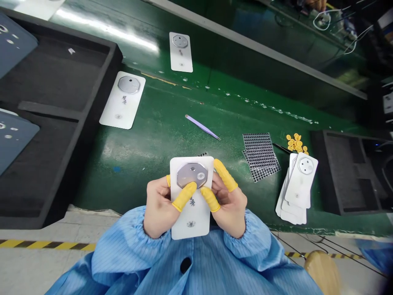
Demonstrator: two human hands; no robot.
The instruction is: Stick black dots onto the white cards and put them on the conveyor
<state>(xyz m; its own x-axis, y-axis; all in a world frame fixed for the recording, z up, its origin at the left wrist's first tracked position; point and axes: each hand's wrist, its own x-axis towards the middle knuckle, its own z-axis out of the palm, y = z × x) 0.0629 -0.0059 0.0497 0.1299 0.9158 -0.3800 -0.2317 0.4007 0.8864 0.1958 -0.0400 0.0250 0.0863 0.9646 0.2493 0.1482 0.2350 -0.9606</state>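
A white phone back cover [196, 213] with a grey octagonal camera plate is held upright in front of my chest. My left hand [161, 207] grips its left side, and the thumb presses just below the camera plate. On the opposite side my right hand [229, 200] holds the cover, thumb on its face and a forefinger along the right edge. Yellow finger cots cover the thumbs and the fingertips that show; other fingers are hidden behind the cover. Lilac tweezers [202, 127] lie beyond it. To the right are sheets of small black dots [260, 155].
Two similar covers lie apart, one at left [118, 108] and one farther back [181, 59]. A stack of white covers [297, 186] sits right, near loose yellow finger cots [295, 142]. Black trays flank the green table, left [101, 78] and right [319, 176].
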